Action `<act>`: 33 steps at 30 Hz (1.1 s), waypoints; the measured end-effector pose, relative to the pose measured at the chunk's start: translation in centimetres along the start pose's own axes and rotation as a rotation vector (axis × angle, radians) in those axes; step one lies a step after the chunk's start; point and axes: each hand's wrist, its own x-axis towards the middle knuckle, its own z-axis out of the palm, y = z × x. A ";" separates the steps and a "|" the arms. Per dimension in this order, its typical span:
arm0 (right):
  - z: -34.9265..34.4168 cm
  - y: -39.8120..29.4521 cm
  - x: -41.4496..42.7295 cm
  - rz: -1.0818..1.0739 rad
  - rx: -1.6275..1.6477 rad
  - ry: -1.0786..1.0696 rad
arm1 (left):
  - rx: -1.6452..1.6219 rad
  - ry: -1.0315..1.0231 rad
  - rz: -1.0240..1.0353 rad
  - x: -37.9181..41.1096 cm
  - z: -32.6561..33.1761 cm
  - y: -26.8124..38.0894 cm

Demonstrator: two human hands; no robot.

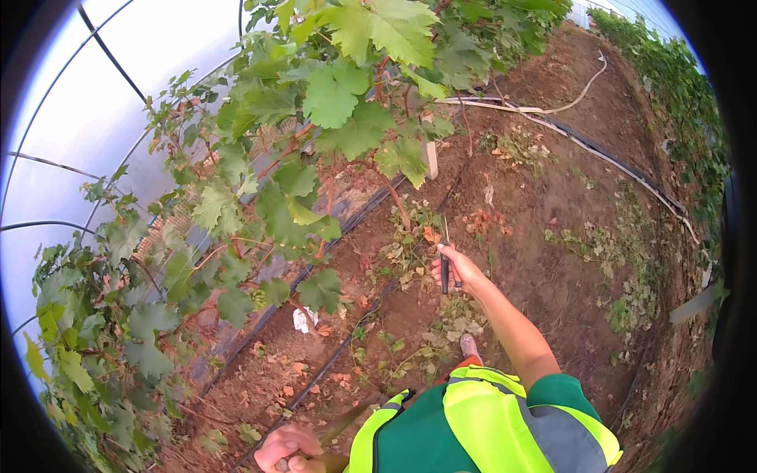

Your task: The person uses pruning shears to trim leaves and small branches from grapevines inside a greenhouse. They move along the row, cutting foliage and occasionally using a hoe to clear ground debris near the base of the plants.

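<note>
My right hand (454, 269) is closed around the dark handles of a slim-bladed hand tool (445, 266), likely snips, whose thin metal blades point up the picture. It is above the soil, beside cut green shoots and dry leaves (414, 236). Low in the picture, my left hand (290, 449) has its fingers curled round something small and brownish that I cannot identify. Grapevines (337, 94) with broad green leaves fill the upper left and middle. A small bunch of green grapes (258, 298) hangs among the leaves. A vine trunk (399, 204) rises from the soil near the tool.
Black drip hoses (331, 360) run over the soil. Pale hoses (591, 151) cross the path at the upper right. A white scrap (304, 320) lies under the vines. A short pale post (432, 159) stands by the trunk. Another vine row (680, 88) lines the right.
</note>
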 end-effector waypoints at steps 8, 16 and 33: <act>-10.7 -5.8 13.4 0.011 -0.906 0.172 | 0.055 -0.056 0.029 0.7 0.6 -1.8; -14.6 -13.3 23.7 0.076 -1.464 0.263 | 0.057 -0.086 0.061 2.9 4.9 -5.7; -22.4 -22.0 43.0 -0.304 -1.955 0.083 | 0.241 -0.010 -0.020 6.1 13.1 -8.9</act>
